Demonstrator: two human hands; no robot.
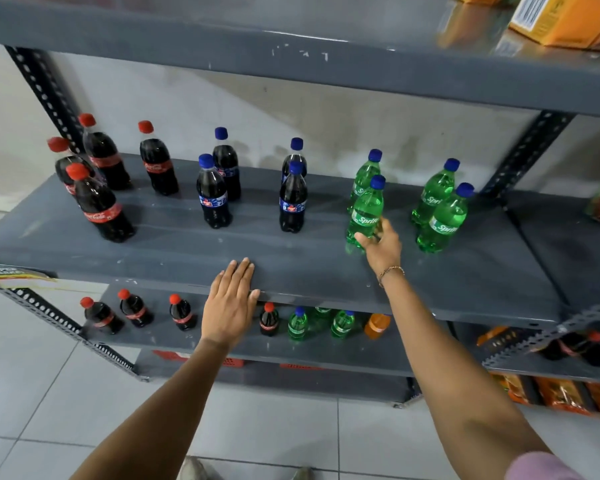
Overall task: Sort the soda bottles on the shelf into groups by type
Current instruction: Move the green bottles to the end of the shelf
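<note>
Your right hand (381,245) loosely touches the front Sprite bottle (366,213), not clenched. Your left hand (231,303) lies flat and released on the shelf edge (309,292), left of that bottle, below blue-capped cola bottles (215,194).

"Sprite" on green bottles (366,213), "Coca-Cola" on red-capped bottles (99,206), "SUPER MARKET" on shelf-edge tag (13,274).
</note>
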